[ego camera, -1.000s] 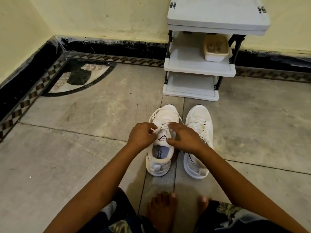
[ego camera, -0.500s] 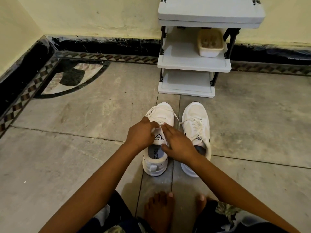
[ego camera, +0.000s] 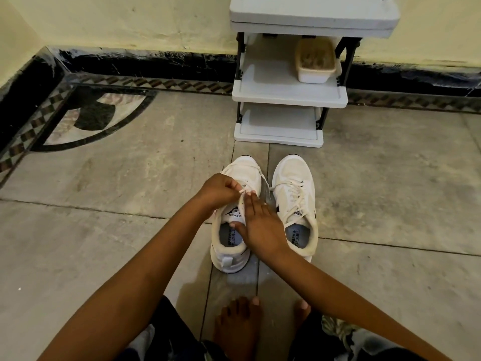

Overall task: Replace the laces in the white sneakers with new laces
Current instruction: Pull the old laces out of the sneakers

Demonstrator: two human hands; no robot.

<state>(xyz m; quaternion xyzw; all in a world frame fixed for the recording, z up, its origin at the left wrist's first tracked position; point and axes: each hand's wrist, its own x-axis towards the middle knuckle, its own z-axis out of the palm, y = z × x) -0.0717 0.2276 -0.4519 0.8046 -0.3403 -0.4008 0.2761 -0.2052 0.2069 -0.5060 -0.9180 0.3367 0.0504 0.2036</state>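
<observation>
Two white sneakers stand side by side on the stone floor, toes pointing away from me. My left hand (ego camera: pixel 218 191) hovers over the left sneaker (ego camera: pixel 234 246) and pinches its white lace (ego camera: pixel 243 194) near the top eyelets. My right hand (ego camera: pixel 257 225) lies across that shoe's tongue with the fingers straight, pressing it down. The right sneaker (ego camera: pixel 296 204) is still laced, with a loose lace end trailing toward the left shoe. Neither hand touches it.
A white three-tier plastic rack (ego camera: pixel 289 95) stands against the wall just beyond the shoes, with a small tub (ego camera: pixel 315 63) on its middle shelf. My bare feet (ego camera: pixel 239 327) rest on the floor below the sneakers. A dark patterned border runs along the wall.
My right hand has slid back toward the heel and flattened on the tongue. My left hand has lifted the lace slightly upward. The camera has tilted a little.
</observation>
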